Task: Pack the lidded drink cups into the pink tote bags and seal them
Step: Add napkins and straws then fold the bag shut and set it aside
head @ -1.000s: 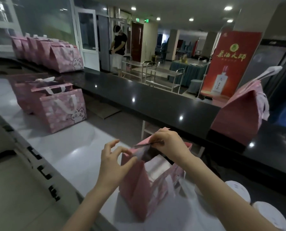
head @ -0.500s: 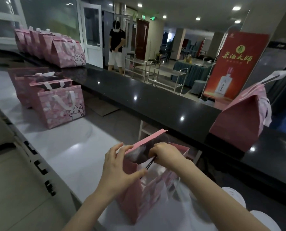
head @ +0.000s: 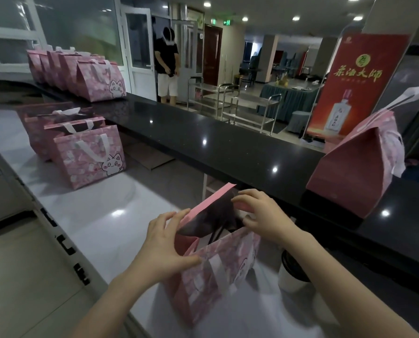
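Entry: pink tote bag with a white cat print and white strap handles, standing upright on the glossy white bench at lower centre of the frame. Its mouth is open and one pink top flap is raised at a slant. The interior is dark and the contents cannot be made out. Left hand: grips the left end of the pink tote bag, thumb laid across the front panel, fingers curled up against the raised flap. Right hand: reaches over the mouth from the right, fingers bent and pinching the far pink rim. White paper cup with a dark lid: upright on the white bench just right of the bag, partly hidden by the right forearm. Cluster of matching open pink bags: middle left, on the same bench, well apart from the hands. Raised black polished bench: runs diagonally behind and carries a row of closed pink bags at upper left and a single closed pink bag with white handles upward at right. Red standing banner with gold characters and a bottle picture: upper right. Steel trolleys: centre background. Person in a black top and white shorts: upper centre, beside a glass door.
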Available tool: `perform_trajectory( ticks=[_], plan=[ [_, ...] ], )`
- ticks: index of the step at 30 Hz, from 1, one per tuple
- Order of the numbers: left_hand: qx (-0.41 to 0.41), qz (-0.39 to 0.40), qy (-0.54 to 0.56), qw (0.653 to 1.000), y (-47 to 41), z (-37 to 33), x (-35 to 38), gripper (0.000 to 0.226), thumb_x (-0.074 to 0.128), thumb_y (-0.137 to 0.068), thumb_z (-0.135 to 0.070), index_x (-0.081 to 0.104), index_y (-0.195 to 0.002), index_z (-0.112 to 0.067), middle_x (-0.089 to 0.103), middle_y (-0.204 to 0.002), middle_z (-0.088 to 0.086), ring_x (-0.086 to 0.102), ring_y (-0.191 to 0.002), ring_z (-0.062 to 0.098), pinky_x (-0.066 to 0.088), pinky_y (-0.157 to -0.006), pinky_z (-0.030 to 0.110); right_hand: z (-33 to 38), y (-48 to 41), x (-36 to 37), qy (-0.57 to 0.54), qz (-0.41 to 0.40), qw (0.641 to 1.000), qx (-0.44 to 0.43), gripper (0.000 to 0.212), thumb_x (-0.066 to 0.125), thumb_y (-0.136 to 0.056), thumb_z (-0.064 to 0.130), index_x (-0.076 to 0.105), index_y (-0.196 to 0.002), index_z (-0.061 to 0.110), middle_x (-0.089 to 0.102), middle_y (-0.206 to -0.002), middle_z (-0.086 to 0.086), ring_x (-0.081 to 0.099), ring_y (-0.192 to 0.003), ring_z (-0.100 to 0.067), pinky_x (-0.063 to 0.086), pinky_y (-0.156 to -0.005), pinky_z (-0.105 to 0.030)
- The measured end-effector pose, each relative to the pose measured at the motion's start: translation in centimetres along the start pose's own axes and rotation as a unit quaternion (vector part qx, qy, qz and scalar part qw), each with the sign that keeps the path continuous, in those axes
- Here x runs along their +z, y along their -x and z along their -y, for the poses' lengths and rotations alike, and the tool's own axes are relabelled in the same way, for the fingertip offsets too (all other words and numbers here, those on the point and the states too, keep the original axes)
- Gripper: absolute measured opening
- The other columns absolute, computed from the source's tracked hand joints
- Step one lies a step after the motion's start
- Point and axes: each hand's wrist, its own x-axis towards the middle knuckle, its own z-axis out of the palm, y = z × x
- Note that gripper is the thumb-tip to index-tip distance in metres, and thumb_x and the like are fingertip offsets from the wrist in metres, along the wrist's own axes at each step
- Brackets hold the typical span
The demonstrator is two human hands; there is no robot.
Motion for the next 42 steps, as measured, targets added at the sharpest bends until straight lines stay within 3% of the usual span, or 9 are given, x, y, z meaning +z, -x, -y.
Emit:
perform_trajectory(
  ticks=[5, 8, 16, 20, 26, 29, 31, 34, 42],
  plan=[
    [0.010, 0.033, 0.026, 0.999, -2.2, 1.0, -0.7, 0.090, 0.082, -0.064, -0.038, 0.033, -0.139, -0.047, 0.053, -0.116, -0.017, 0.050, -0.108, 0.005, 0.048, -0.087, 0.025, -0.4, 0.0, 0.5, -0.096, 0.005, 0.995, 0.026, 0.055, 0.056, -0.089, 0.015, 0.044, -0.139, 0.034, 0.033, -0.147, 0.013, 0.040, -0.132, -0.009, 0.043, -0.105, -0.032],
    [0.021, 0.044, 0.055, 0.997, -3.8, 1.7, -1.2, 0.079, 0.083, -0.067, -0.024, 0.041, -0.130, -0.050, 0.060, -0.103, -0.022, 0.059, -0.096, 0.001, 0.054, -0.080, 0.022, -0.7, -0.1, 0.6, -0.034, 0.046, 0.998, 0.015, 0.081, 0.062, -0.079, 0.011, 0.027, -0.145, 0.044, 0.020, -0.153, 0.017, 0.029, -0.137, -0.006, 0.040, -0.106, -0.030],
    [0.151, 0.076, -0.001, 0.986, -9.0, 5.3, -3.3, 0.049, 0.072, -0.084, -0.021, 0.053, -0.126, -0.039, 0.058, -0.101, -0.027, 0.057, -0.100, 0.003, 0.051, -0.088, 0.029, 1.6, -2.5, 2.1, 0.150, 0.064, 0.984, 0.070, 0.099, 0.071, -0.075, 0.029, 0.007, -0.150, 0.042, -0.001, -0.161, 0.009, -0.005, -0.148, -0.014, -0.005, -0.117, -0.038],
    [0.186, 0.108, 0.044, 0.976, -11.8, 7.6, -3.9, 0.038, 0.070, -0.085, -0.014, 0.062, -0.114, -0.038, 0.064, -0.106, -0.022, 0.058, -0.101, -0.001, 0.050, -0.088, 0.025, 2.8, -3.4, 2.3, 0.152, 0.103, 0.974, 0.130, 0.096, 0.069, -0.072, 0.035, 0.014, -0.150, 0.038, 0.014, -0.159, 0.006, -0.006, -0.148, -0.016, -0.013, -0.114, -0.045],
    [0.205, 0.133, 0.106, 0.964, -14.6, 9.6, -3.7, 0.037, 0.067, -0.083, -0.004, 0.062, -0.100, -0.037, 0.067, -0.099, -0.019, 0.062, -0.097, -0.003, 0.051, -0.078, 0.013, 4.5, -3.3, 2.8, 0.119, 0.060, 0.973, 0.188, 0.044, 0.067, -0.075, 0.030, 0.050, -0.115, 0.035, 0.051, -0.112, 0.010, 0.046, -0.116, -0.015, 0.006, -0.118, -0.043],
    [0.208, 0.105, 0.121, 0.965, -15.1, 10.2, -3.2, 0.036, 0.065, -0.082, -0.001, 0.052, -0.086, -0.034, 0.068, -0.090, -0.010, 0.065, -0.086, 0.008, 0.054, -0.072, 0.025, 5.3, -2.4, 3.9, 0.083, 0.007, 0.976, 0.200, 0.038, 0.070, -0.075, 0.019, 0.044, -0.099, 0.033, 0.055, -0.103, 0.011, 0.051, -0.097, -0.012, 0.025, -0.111, -0.038],
    [0.228, 0.096, 0.105, 0.963, -15.2, 10.4, -2.8, 0.040, 0.064, -0.081, 0.002, 0.045, -0.079, -0.033, 0.067, -0.086, -0.005, 0.064, -0.081, 0.013, 0.052, -0.068, 0.030, 5.8, -1.6, 4.7, 0.083, -0.038, 0.976, 0.198, 0.035, 0.070, -0.074, 0.015, 0.042, -0.091, 0.029, 0.055, -0.095, 0.009, 0.051, -0.086, -0.015, 0.040, -0.090, -0.035],
    [0.277, 0.074, 0.053, 0.956, -15.3, 10.7, -2.5, 0.030, 0.063, -0.080, 0.005, 0.052, -0.079, -0.024, 0.062, -0.080, -0.004, 0.058, -0.072, 0.016, 0.048, -0.061, 0.033, 6.1, -0.6, 5.5, 0.112, -0.076, 0.975, 0.175, 0.020, 0.070, -0.076, 0.011, 0.055, -0.087, 0.018, 0.056, -0.092, 0.003, 0.055, -0.080, -0.023, 0.036, -0.064, -0.029],
    [0.360, 0.066, -0.022, 0.930, -15.4, 10.9, -3.3, 0.020, 0.074, -0.081, -0.025, 0.064, -0.098, -0.020, 0.062, -0.094, -0.011, 0.056, -0.085, 0.007, 0.051, -0.072, 0.022, 5.7, 0.2, 5.7, 0.086, -0.079, 0.975, 0.191, 0.008, 0.067, -0.083, 0.015, 0.067, -0.091, 0.016, 0.061, -0.098, 0.006, 0.060, -0.084, -0.015, 0.051, -0.073, -0.032]
  ],
)
